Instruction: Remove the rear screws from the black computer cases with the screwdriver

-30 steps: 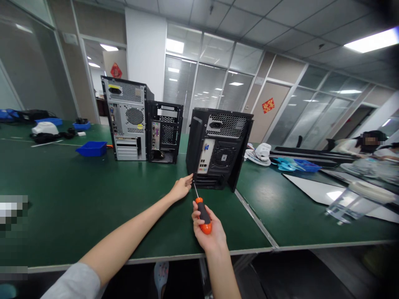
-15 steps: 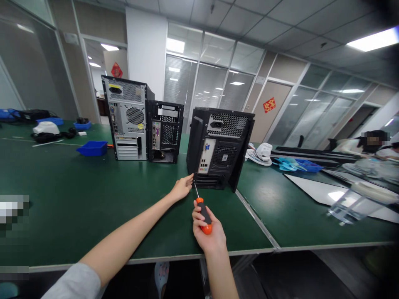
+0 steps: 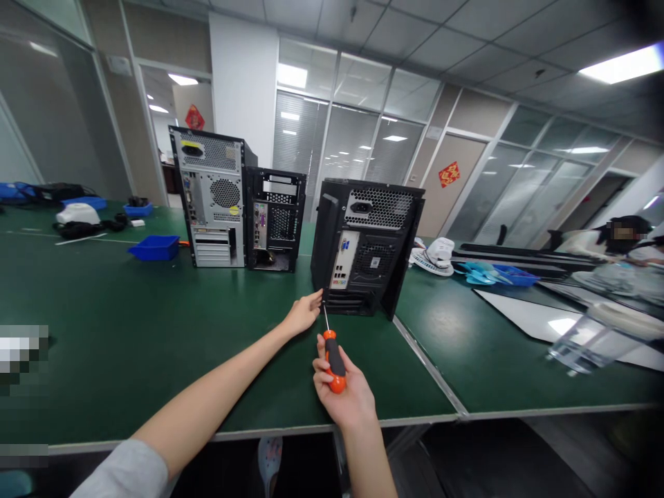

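Note:
A black computer case stands upright on the green table, its rear panel facing me. My right hand holds an orange and black screwdriver by the handle. The screwdriver's shaft points up to the lower left corner of the case's rear. My left hand is at that same corner, fingers drawn together beside the screwdriver tip. Whether it pinches anything there is too small to tell.
Two more cases, one silver-backed and one black, stand further left. A blue tray lies beside them. White fan parts, light-blue blades and a clear container sit at right. People are at the far right.
The screwdriver handle has shifted slightly left and stands a little more upright. The fingers of my right hand have loosened and moved around the handle. My left hand stays at the corner.

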Demonstrator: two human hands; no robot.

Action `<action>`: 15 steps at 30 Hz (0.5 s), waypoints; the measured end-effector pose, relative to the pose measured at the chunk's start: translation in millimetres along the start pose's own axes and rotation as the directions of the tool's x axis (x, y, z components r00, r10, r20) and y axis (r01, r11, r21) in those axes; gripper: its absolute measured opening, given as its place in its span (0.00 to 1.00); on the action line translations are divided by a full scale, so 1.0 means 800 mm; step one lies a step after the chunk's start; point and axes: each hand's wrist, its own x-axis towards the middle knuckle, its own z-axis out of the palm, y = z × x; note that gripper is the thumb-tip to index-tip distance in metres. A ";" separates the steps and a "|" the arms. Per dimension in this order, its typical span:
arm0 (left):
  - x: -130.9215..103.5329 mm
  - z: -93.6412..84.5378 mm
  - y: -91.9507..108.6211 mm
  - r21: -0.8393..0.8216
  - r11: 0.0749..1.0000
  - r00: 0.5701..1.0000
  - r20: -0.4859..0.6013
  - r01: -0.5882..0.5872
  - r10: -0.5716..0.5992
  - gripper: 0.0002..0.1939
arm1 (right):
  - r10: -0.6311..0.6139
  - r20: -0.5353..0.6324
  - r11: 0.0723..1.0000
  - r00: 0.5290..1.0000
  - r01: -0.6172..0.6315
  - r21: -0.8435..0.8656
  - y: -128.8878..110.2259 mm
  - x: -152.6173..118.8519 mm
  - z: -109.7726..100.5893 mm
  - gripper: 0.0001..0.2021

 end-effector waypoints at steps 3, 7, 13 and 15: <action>0.001 -0.001 -0.004 -0.023 1.000 1.000 0.014 -0.007 0.008 0.38 | 0.006 -0.026 0.999 1.000 -0.007 -0.039 -0.003 0.000 0.000 0.11; 0.003 -0.002 -0.007 -0.038 0.999 0.999 0.025 -0.030 0.031 0.38 | 0.003 -0.039 0.997 0.999 -0.006 -0.083 -0.009 0.000 0.000 0.12; 0.002 -0.001 -0.007 -0.041 0.998 0.999 0.026 -0.043 0.044 0.38 | -0.013 -0.032 0.988 0.999 0.008 -0.154 -0.013 0.001 0.002 0.12; 0.002 -0.001 -0.005 -0.041 0.998 0.999 0.023 -0.041 0.042 0.38 | -0.028 -0.034 0.983 0.999 0.022 -0.181 -0.013 0.002 0.001 0.06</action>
